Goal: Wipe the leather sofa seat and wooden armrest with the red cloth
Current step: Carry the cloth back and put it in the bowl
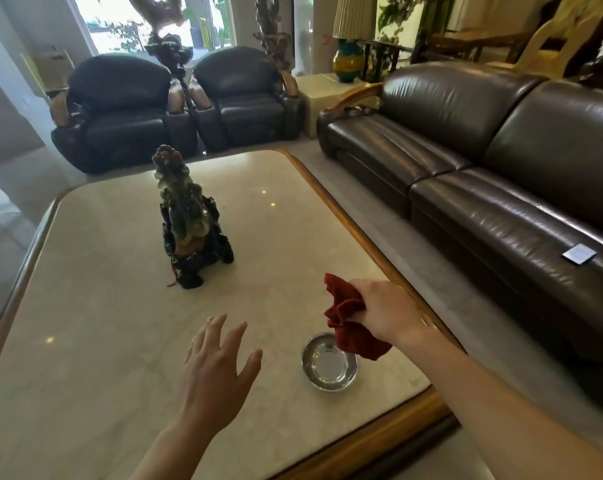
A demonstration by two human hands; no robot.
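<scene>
My right hand (385, 311) grips the bunched red cloth (345, 317) just above a small steel bowl (329, 363) on the marble table. My left hand (220, 362) hovers over the table to the left of the bowl, fingers spread, holding nothing. The dark brown leather sofa (494, 188) runs along the right side, across a strip of floor from the table. Its curved wooden armrest (353, 97) is at the far end.
The marble coffee table (95, 299) has a wooden rim and carries a dark carved stone ornament (189, 223) at its middle. A small blue card (579, 253) lies on the near sofa seat. Two dark leather armchairs (175, 105) stand at the back, a lamp (348, 60) beyond the sofa.
</scene>
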